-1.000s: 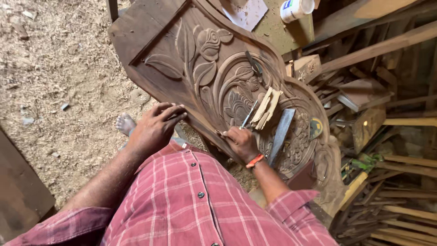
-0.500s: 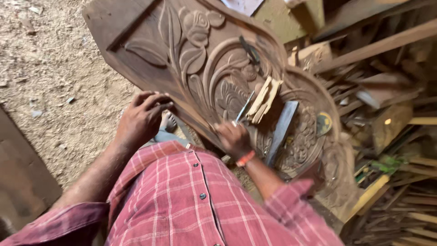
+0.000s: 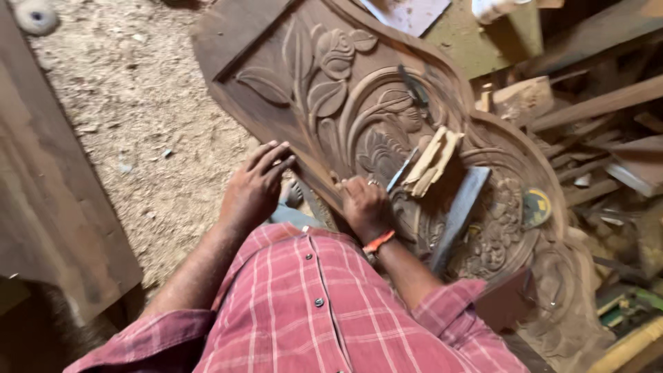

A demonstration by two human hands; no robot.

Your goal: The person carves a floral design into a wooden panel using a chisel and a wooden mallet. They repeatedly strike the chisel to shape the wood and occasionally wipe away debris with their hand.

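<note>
Both hands press the carved panel (image 3: 359, 103): left hand (image 3: 255, 186) flat, right hand (image 3: 364, 206) curled

Left hand (image 3: 254, 186) on near edge of carved panel (image 3: 331, 90), right hand (image 3: 364, 206) on carving, folded sandpaper (image 3: 432, 162) just beyond, sawdust floor (image 3: 131, 103) left

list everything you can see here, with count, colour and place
carved wooden panel: one, dark brown, centre, flower and leaf relief
chisel: one, grey metal, on the panel by the right hand
pale wood pieces: a few, tan, on the panel
flat grey bar: one, on the panel, right
plank: one, brown, left edge
sawdust floor: pale, upper left
timber offcuts: many, brown, right
left hand: on the panel's lower edge
right hand: on the carving, orange wristband
</note>
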